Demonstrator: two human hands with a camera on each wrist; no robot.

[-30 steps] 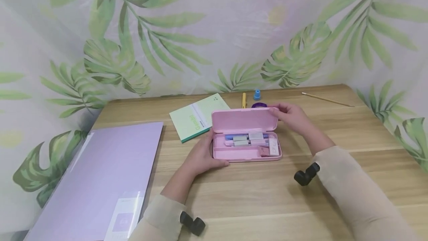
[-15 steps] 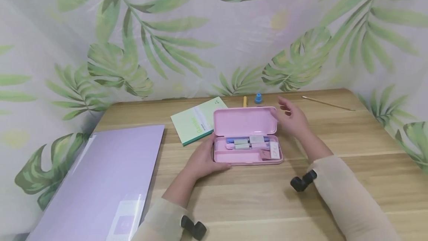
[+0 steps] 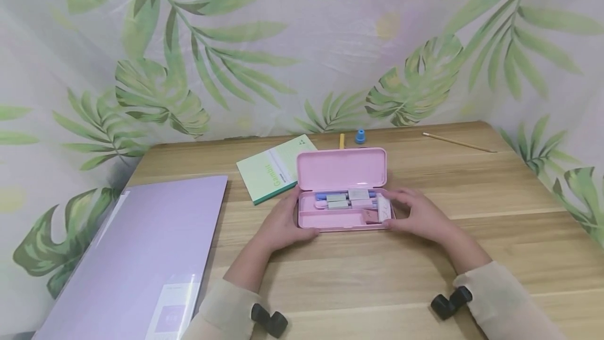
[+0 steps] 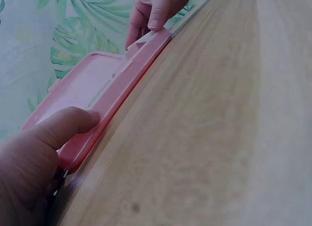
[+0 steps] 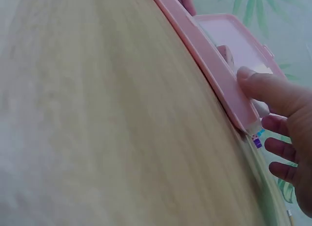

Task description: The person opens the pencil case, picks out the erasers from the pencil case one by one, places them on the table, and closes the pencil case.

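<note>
Wooden desk (image 3: 377, 277), open pink pencil case (image 3: 342, 172) lying at its middle, lid up, left hand (image 3: 285, 224) unmoved, gripping the case's left end, right hand (image 3: 417, 216) come down from the lid, fingers now clasping the case's right end

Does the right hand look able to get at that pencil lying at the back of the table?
Probably yes: the right hand rests at the pink case, and bare table lies between it and the pencil.

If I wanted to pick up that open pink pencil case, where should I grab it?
Probably grip the pink pencil case by the two short ends of its shallow tray, from left and right, as the left hand and right hand do; the raised lid blocks the back.
</note>
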